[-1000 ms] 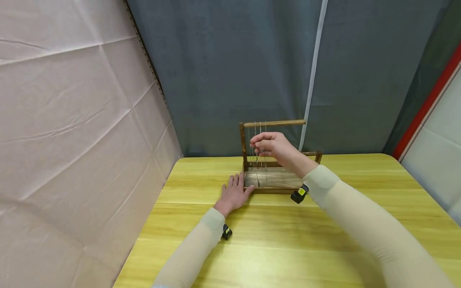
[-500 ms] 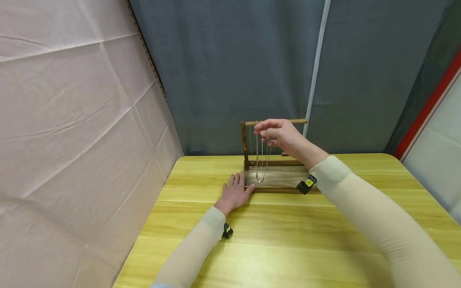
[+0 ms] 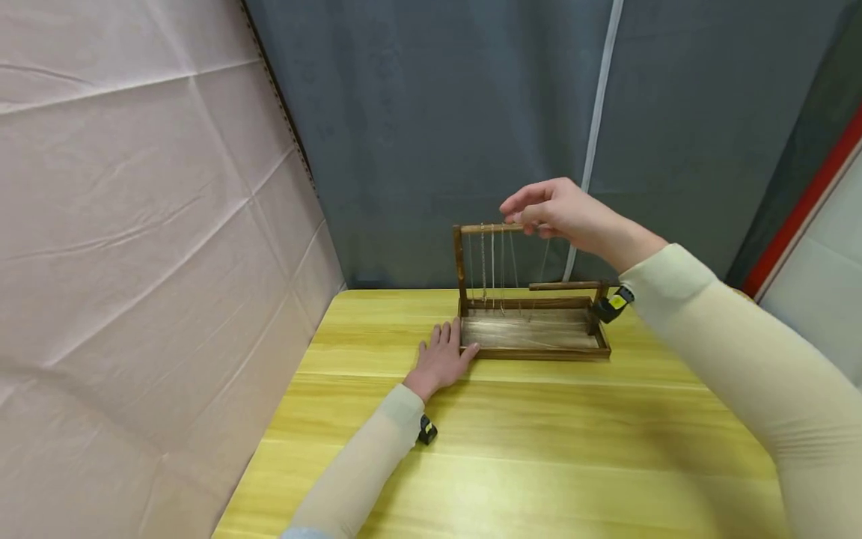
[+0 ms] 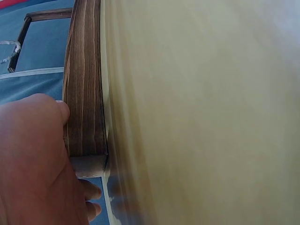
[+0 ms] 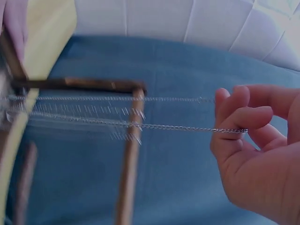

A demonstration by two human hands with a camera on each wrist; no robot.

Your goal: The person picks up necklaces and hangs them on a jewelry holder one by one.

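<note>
1. While you are steadying the stand [image 3: 535, 346] on the table [image 3: 539, 449], your left hand [image 3: 441, 361] is lying flat, fingers straight, against its left end.
2. Your right hand [image 3: 566, 213] is pinching a chain [image 5: 178, 127] at the top bar [image 3: 488, 228], fingers curled on the links.
3. Other chains [image 3: 491, 266] are hanging from the bar, just beside yours.
4. Risk, as a judgement: you are pulling the chain taut across the bar; pulling harder could tip the stand or snag a neighbouring chain.
5. Risk: you are pinching thin links only at the fingertips [image 5: 222, 124]; a slack grip could drop them into the tray.
</note>
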